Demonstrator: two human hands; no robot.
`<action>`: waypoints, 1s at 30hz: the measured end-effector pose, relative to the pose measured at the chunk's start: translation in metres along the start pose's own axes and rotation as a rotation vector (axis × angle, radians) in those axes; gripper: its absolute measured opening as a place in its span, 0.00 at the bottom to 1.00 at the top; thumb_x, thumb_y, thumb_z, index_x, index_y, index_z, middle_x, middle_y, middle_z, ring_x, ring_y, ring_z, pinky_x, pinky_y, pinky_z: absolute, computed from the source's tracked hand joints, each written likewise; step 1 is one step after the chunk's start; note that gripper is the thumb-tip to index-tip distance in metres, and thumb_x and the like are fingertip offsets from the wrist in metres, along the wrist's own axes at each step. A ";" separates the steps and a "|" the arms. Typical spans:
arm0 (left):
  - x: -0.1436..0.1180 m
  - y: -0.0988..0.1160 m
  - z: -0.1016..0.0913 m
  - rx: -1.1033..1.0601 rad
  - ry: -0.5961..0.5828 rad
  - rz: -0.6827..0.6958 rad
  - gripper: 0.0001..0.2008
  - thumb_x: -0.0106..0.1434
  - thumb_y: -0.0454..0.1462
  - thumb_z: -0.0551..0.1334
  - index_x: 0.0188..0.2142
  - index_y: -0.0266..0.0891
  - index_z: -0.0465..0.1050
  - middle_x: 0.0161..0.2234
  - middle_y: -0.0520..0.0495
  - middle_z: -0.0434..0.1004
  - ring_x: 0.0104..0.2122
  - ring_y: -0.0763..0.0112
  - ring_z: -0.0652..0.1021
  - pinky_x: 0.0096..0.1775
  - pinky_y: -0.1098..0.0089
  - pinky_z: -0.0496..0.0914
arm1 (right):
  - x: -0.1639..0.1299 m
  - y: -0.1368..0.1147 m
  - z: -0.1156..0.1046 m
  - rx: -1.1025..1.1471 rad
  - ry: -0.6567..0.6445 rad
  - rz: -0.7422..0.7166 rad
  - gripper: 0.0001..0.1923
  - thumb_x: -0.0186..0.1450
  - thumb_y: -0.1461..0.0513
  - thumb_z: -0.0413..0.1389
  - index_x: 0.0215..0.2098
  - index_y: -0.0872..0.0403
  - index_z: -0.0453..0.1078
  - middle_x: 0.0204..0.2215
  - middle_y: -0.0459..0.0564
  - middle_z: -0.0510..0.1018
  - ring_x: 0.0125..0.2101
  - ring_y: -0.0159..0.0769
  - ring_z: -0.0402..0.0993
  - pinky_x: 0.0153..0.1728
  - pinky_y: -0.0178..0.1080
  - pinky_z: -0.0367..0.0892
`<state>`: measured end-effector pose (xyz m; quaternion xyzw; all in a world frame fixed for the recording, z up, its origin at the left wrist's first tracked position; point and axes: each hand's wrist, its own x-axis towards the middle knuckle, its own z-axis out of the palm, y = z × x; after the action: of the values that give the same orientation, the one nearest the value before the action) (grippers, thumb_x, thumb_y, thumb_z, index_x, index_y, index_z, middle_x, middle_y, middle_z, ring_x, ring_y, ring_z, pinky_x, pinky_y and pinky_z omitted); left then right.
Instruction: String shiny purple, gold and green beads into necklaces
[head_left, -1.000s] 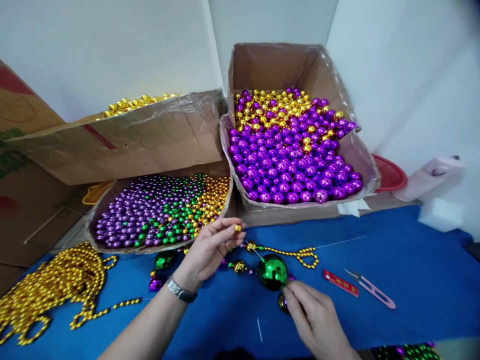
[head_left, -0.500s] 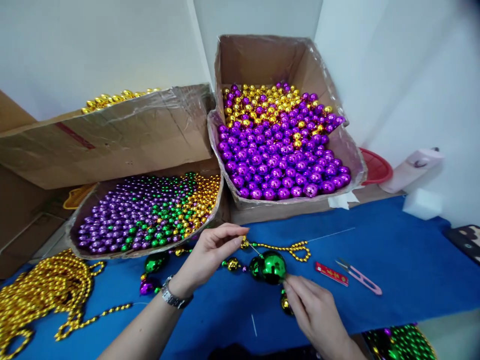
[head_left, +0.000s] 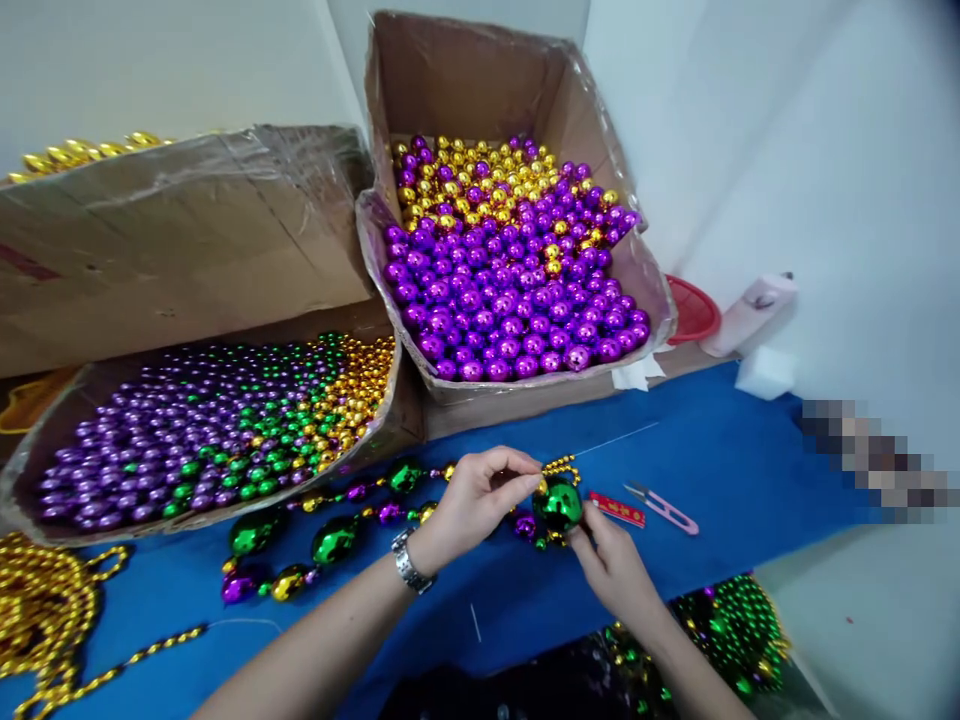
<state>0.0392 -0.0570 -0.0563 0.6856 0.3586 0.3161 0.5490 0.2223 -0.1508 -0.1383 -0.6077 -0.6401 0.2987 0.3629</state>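
Observation:
My left hand (head_left: pixel 487 495), with a silver watch (head_left: pixel 409 562) on its wrist, pinches a small gold bead (head_left: pixel 541 486) between thumb and fingers. Just right of it is a large shiny green bead (head_left: pixel 559 506). My right hand (head_left: pixel 611 550) is closed at that bead's lower right side, its fingertips on it. Strung beads in green, purple and gold, among them a purple bead (head_left: pixel 525 526), hang below and trail left under my left forearm. Part of this string is hidden by my left hand. Short gold bead chain (head_left: pixel 559 466) lies behind the green bead.
Cardboard boxes hold loose purple and gold beads (head_left: pixel 495 300) and smaller mixed beads (head_left: pixel 225 430). Pink thread snips (head_left: pixel 664 510) and a red packet (head_left: pixel 616 509) lie on the blue cloth (head_left: pixel 735 450). Gold bead chains (head_left: pixel 45 600) are heaped left. More strung beads (head_left: pixel 735 630) sit lower right.
Both hands have come closer together around the large green bead. The view has turned, so boxes and cloth sit further left. More of the strung beads on the cloth shows.

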 end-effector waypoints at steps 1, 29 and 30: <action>0.001 0.000 0.001 0.058 0.014 0.022 0.08 0.62 0.38 0.61 0.34 0.34 0.74 0.35 0.45 0.78 0.35 0.69 0.76 0.38 0.71 0.70 | 0.000 0.003 0.001 -0.004 0.010 -0.006 0.07 0.68 0.62 0.46 0.38 0.52 0.65 0.30 0.48 0.74 0.31 0.37 0.72 0.31 0.35 0.66; 0.013 -0.034 0.042 0.551 -0.239 0.122 0.37 0.56 0.40 0.64 0.61 0.35 0.50 0.56 0.34 0.64 0.53 0.54 0.68 0.52 0.57 0.65 | 0.033 -0.007 -0.016 0.208 0.255 0.009 0.11 0.68 0.59 0.49 0.44 0.52 0.71 0.34 0.50 0.74 0.27 0.33 0.71 0.29 0.36 0.66; 0.010 -0.041 0.046 0.647 -0.294 0.095 0.42 0.53 0.41 0.66 0.62 0.34 0.47 0.55 0.32 0.65 0.52 0.51 0.69 0.50 0.56 0.66 | 0.034 -0.008 -0.016 0.248 0.253 0.032 0.11 0.68 0.58 0.50 0.44 0.52 0.71 0.32 0.49 0.74 0.24 0.31 0.69 0.26 0.35 0.66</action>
<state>0.0771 -0.0670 -0.1055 0.8779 0.3253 0.1095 0.3340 0.2310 -0.1191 -0.1194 -0.6011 -0.5378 0.3024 0.5079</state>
